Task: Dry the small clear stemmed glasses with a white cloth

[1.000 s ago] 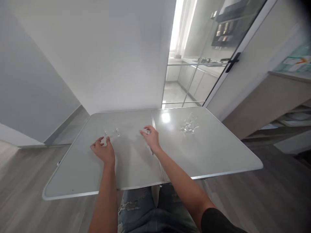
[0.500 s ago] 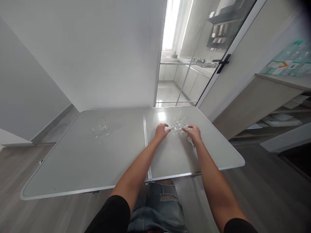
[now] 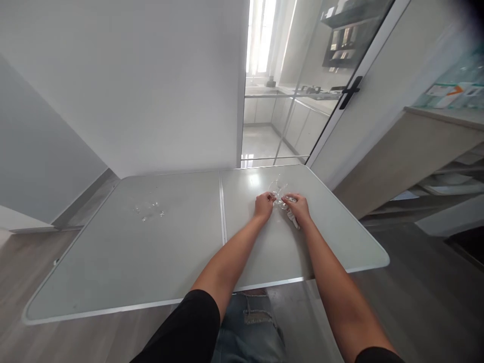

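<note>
A tangle of thin clear strands (image 3: 279, 188) with shiny bits lies on the right half of the table; its exact kind is too fine to make out. My left hand (image 3: 265, 204) is at its left edge, thumb and fingers pinched on the strands. From the right, my right hand (image 3: 298, 205) pinches the opposite side of the same tangle. A crumpled white piece (image 3: 293, 220) hangs or lies just under my right hand, partly covered by it. Both hands are close together, low over the tabletop.
The pale folding table (image 3: 181, 252) has a metal rim and a centre seam. Small clear shiny pieces (image 3: 149, 210) lie on its left half. Behind stands a glass door (image 3: 280, 126) with a black handle (image 3: 351, 93). Bottles (image 3: 454, 96) stand on a shelf unit at right.
My left hand has moved right to the tangle and its fingers have closed on the strands. My right hand has closed too. More of the white piece shows, and the view has shifted slightly.
</note>
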`<state>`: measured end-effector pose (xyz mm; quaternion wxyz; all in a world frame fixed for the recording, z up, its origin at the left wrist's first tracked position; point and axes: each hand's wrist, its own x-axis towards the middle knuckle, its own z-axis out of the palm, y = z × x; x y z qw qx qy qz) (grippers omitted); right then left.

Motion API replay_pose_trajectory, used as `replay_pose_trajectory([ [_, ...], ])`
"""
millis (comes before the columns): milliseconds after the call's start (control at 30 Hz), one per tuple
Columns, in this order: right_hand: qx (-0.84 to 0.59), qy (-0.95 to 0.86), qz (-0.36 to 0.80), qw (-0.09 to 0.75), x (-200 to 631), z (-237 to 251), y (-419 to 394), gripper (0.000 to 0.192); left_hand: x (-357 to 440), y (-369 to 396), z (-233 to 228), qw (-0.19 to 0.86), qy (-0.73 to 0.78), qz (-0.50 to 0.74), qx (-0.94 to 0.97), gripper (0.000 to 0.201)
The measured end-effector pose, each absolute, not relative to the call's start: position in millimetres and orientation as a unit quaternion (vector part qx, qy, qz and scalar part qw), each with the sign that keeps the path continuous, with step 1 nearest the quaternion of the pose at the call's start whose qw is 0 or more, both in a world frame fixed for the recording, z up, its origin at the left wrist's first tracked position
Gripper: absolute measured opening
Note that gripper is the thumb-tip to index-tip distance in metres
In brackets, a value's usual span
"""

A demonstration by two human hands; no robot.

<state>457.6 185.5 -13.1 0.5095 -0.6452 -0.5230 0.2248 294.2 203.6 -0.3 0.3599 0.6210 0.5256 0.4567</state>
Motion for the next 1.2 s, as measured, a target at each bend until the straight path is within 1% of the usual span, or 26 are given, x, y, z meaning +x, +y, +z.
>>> replay_pose_trajectory([
  [100, -0.637, -0.525, 0.167, 0.539, 449.0, -3.1, 168.0, 0.042, 268.7, 184.2, 20.0, 0.345, 0.518, 0.521, 0.585, 0.007],
  [133, -0.629, -0.528, 0.164, 0.547, 441.9, 2.8, 160.9, 0.04, 252.3, 174.8, 27.7, 0.341, 0.516, 0.544, 0.568, 0.007],
  [200, -0.609, -0.541, 0.183, 0.551, 418.5, 16.6, 146.6, 0.04, 207.3, 150.9, 41.2, 0.326, 0.518, 0.573, 0.545, 0.009],
  [267, -0.579, -0.568, 0.231, 0.537, 380.0, 30.7, 132.2, 0.038, 149.2, 121.0, 49.7, 0.274, 0.554, 0.594, 0.516, 0.01],
  [400, -0.501, -0.624, 0.349, 0.487, 258.7, 47.5, 104.5, 0.034, 18.6, 61.2, 49.4, 0.145, 0.665, 0.586, 0.44, 0.011],
  [500, -0.442, -0.665, 0.425, 0.427, 149.7, 45.0, 88.3, 0.027, -68.9, 32.5, 41.8, 0.069, 0.747, 0.54, 0.382, 0.013],
  [600, -0.397, -0.684, 0.453, 0.411, 54.9, 35.3, 77.8, 0.019, -135.7, 18.5, 34.2, 0.002, 0.799, 0.492, 0.346, 0.019],
  [667, -0.394, -0.686, 0.449, 0.415, 9.3, 28.4, 73.3, 0.015, -167.5, 14.3, 28.6, -0.007, 0.817, 0.461, 0.347, 0.021],
  [800, -0.432, -0.693, 0.426, 0.389, -36.4, 18.0, 66.4, 0.014, -203.0, 11.2, 14.8, -0.016, 0.827, 0.44, 0.349, 0.029],
  [933, -0.469, -0.7, 0.408, 0.351, -44.5, 13.2, 60.8, 0.016, -211.3, 11.2, 3.0, 0.004, 0.822, 0.451, 0.347, 0.031],
  [1100, -0.486, -0.697, 0.392, 0.351, -49.0, 11.2, 62.0, 0.015, -206.6, 15.5, -2.4, 0.004, 0.812, 0.461, 0.357, 0.033],
  [1167, -0.484, -0.701, 0.392, 0.347, -49.7, 10.6, 62.3, 0.02, -203.9, 16.7, -3.0, -0.003, 0.814, 0.46, 0.354, 0.034],
  [1200, -0.481, -0.703, 0.393, 0.346, -47.4, 10.5, 61.9, 0.026, -202.8, 16.6, -3.1, -0.006, 0.817, 0.459, 0.35, 0.036],
])
